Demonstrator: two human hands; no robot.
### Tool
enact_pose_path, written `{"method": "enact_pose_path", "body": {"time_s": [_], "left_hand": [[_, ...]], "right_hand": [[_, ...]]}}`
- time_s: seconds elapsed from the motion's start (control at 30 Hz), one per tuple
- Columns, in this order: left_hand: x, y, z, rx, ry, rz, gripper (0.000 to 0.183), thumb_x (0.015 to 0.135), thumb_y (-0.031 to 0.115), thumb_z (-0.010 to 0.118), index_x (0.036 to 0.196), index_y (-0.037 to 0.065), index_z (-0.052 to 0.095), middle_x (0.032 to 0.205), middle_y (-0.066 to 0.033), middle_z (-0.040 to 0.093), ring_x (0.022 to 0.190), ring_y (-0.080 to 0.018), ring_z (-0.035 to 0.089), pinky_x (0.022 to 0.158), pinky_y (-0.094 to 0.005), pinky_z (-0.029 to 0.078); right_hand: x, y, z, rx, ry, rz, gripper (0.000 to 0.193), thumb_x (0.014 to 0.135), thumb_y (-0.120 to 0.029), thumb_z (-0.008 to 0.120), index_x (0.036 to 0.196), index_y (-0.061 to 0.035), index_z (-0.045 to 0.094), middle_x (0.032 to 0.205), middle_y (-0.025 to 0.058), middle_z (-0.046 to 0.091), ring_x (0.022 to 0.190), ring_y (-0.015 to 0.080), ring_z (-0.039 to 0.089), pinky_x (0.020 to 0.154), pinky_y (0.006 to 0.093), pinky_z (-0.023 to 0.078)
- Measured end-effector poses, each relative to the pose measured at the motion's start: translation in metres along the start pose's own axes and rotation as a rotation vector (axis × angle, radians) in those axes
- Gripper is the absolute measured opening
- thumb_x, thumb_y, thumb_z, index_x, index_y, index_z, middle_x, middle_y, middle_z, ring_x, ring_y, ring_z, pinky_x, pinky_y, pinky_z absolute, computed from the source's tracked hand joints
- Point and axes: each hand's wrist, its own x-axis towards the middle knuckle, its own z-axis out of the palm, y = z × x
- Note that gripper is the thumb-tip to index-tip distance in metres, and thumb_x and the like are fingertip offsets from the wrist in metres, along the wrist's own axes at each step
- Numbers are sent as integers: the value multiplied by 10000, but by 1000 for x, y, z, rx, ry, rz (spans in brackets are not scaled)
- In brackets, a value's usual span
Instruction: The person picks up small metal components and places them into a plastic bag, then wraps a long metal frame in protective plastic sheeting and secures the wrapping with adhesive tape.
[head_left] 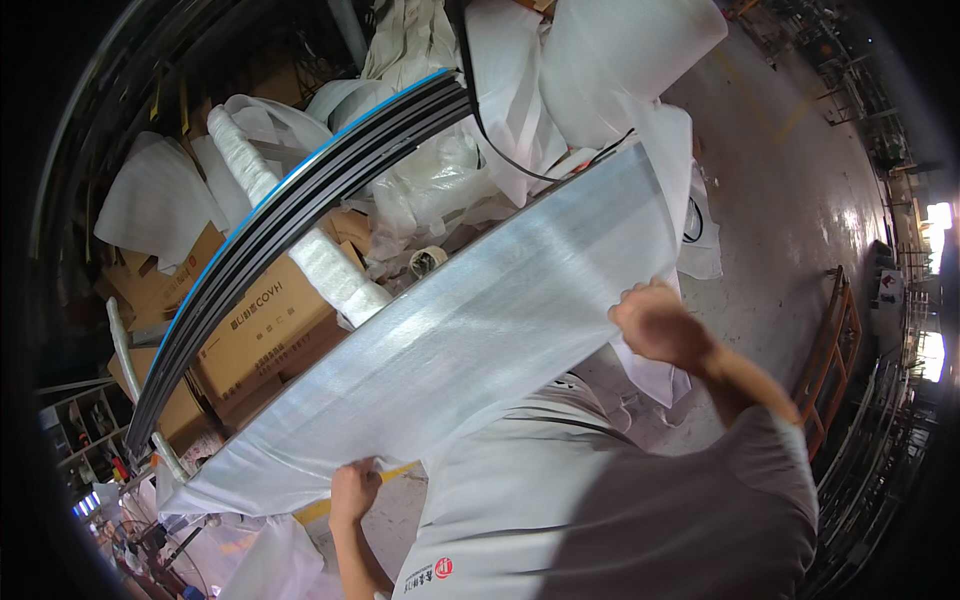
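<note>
A translucent white foam sheet [430,345] is stretched over a long flat-topped piece that runs from lower left to upper right before me; the sheet hides what that piece is. My left hand [355,488] is closed on the sheet's near edge towards its left end, where the foam creases. Further right, my right hand [658,322] is a fist around the same near edge and pulls it taut. The sheet's right end leads up towards a large roll of white foam [640,60] and hangs down beside it.
Beyond the sheet lies a bundle of long dark profiles [300,225] with a blue edge, on wrapped supports [335,275]. Cardboard boxes [265,325] and crumpled plastic wrap [440,185] sit underneath. A black strap [490,135] hangs near the roll. An orange frame [832,350] stands at right on the grey floor.
</note>
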Motion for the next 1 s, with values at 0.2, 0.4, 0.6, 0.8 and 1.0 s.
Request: {"method": "enact_pose_path", "body": {"time_s": [0.2,0.4,0.6,0.8,1.0], "left_hand": [[51,-22,57,-57,157,-179,398,785,41,592,1167,43,703,1026,-249,689,929,-418,675,799,-475,529],[77,-32,82,34,112,-309,612,764,131,661,1349,-30,582,1325,-304,606,1248,-448,569,1042,-460,480],[65,-49,101,-55,292,-371,496,850,175,676,1304,-10,603,1267,-269,640,1179,-440,598,1014,-486,487],[70,-37,73,-21,352,-473,273,866,224,618,1050,31,675,1049,-217,681,1017,-425,633,901,-499,517],[32,-99,76,-102,482,-598,273,865,253,599,862,2,704,928,-232,700,935,-429,662,893,-491,532]], "right_hand": [[-10,75,208,227,186,379,305,840,-234,719,1028,5,689,972,191,683,973,324,655,796,426,560],[29,130,140,1543,508,1022,685,934,-431,726,1373,45,503,1216,154,630,1120,283,612,973,377,505],[53,57,96,596,1026,333,384,921,-70,679,1265,58,567,1254,226,579,1115,365,593,995,441,472],[101,-100,94,543,614,-234,427,834,-70,719,1229,44,603,1325,242,581,1213,446,559,1055,484,446],[121,-215,77,576,260,-593,380,823,-63,720,1181,24,626,1311,225,598,1174,424,582,1017,469,474]]}}
